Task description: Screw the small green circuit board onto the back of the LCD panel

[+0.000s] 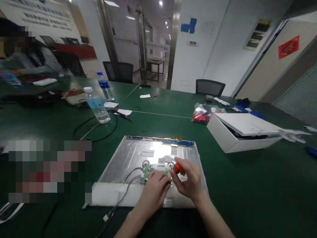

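A flat metal-backed display panel (119,165) lies on the table in front of me, with a blue circuit strip (148,140) along its far edge. A small green circuit board (146,172) sits near the panel's middle, with dark cables (128,185) running from its left side. My left hand (157,185) is closed, its bent fingers pressing on the board and hiding part of it. Just right of it, my right hand (189,180) pinches an orange-handled screwdriver (178,169) over the board's right end. The screwdriver's shaft is hard to make out.
Two water bottles (97,105) stand at the left beyond the panel, near a looped black cable (116,127). At the right are a white box (237,145) with its lid ajar and a plastic bag of red items (203,114). Another person (32,56) sits at far left.
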{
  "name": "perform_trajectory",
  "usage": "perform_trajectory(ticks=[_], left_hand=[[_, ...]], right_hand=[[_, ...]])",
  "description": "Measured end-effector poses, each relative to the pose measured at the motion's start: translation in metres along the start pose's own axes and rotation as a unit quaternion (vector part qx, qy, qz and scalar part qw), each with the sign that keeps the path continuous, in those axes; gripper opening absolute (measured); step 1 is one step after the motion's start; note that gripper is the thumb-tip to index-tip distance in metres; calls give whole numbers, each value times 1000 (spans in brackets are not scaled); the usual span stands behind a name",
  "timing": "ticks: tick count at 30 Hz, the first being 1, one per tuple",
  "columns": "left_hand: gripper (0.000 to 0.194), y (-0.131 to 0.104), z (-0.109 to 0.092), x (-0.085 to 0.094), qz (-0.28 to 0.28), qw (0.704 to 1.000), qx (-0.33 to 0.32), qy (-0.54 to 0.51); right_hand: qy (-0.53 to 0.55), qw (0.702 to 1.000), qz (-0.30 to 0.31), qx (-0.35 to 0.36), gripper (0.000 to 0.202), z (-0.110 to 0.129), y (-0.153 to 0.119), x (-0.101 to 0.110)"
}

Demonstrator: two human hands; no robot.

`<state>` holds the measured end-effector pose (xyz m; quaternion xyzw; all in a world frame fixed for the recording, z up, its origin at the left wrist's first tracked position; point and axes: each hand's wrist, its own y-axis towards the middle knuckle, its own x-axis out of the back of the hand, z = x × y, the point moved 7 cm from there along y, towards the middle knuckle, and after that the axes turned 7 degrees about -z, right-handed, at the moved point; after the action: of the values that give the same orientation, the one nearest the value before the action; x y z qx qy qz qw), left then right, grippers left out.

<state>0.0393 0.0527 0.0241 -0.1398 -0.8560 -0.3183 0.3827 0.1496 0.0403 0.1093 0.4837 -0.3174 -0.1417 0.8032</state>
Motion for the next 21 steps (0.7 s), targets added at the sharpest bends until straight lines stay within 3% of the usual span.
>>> perform_trajectory(ticks=[9, 21], left_hand=[[15, 2, -4, 6, -8, 1000, -6, -4], [12, 2, -1, 2, -6, 1000, -5, -5]], right_hand=[[44, 998, 36, -8, 47, 1, -2, -1], [18, 1000, 12, -8, 43, 0, 0, 0]])
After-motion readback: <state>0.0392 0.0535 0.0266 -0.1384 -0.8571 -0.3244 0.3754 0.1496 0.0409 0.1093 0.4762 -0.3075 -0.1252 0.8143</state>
